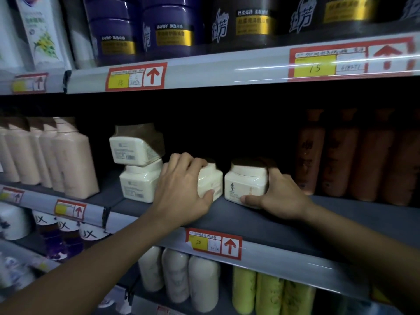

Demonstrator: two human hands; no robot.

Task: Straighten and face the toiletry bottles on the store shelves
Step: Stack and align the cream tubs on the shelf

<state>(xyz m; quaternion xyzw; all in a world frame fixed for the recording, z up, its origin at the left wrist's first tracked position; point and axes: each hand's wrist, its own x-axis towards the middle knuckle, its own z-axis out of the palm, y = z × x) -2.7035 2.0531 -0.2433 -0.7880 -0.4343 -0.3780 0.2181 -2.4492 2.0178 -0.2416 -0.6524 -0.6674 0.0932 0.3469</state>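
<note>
Cream jars stood on the middle shelf (284, 221), near its front edge. Left hand (181, 192) grasped one cream jar (210, 183), fingers curled over its top and thumb pressed against its front face. Right hand (281, 196) grasped a second cream jar (246, 181) just beside the first, thumb along its lower front and fingers behind its right side. Further left, a stacked pair of jars (138, 165) was observed, the upper one tilted on the lower. Pink bottles (68, 160) stood at far left, orange bottles (341, 155) at right. A price tag (213, 243) was fixed to the shelf edge below the hands.
</note>
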